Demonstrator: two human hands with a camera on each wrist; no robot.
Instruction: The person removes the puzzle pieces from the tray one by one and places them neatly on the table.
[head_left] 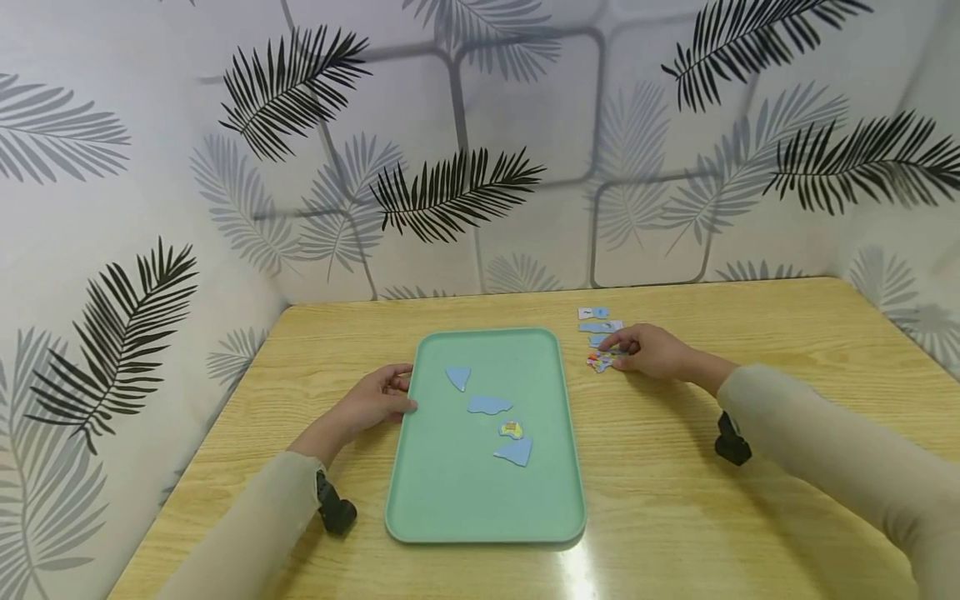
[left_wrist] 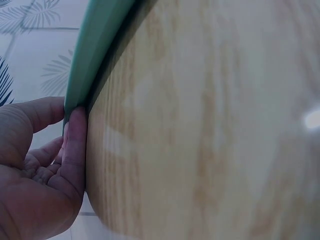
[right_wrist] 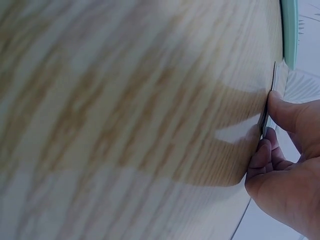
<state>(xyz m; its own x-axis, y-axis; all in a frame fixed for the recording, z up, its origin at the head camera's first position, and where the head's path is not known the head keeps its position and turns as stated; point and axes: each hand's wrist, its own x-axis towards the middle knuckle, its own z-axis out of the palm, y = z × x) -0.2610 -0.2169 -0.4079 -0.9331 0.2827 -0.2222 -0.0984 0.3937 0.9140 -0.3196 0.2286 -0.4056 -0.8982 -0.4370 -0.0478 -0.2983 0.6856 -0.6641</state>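
My left hand (head_left: 378, 394) grips the left rim of a green tray (head_left: 435, 500), thumb and fingers at its edge in the left wrist view. Four-sided with rounded corners, the tray lies flat and bears a blue triangular puzzle piece (head_left: 458, 377), a wide blue piece (head_left: 489, 405), a small yellow piece (head_left: 511, 429) and another blue piece (head_left: 516, 452). Right of the tray, my right hand (head_left: 651, 352) pinches a multicoloured cluster of puzzle pieces (head_left: 598, 362) low at the table, thumb on the near side. Its fingers partly cover the cluster.
Behind the right hand lie a blue piece (head_left: 596, 341), a blue strip (head_left: 596, 327) and a white-and-blue strip (head_left: 593, 313). All this rests on a wooden table (head_left: 337, 333). A leaf-patterned cloth (head_left: 525, 125) rises along its back and sides.
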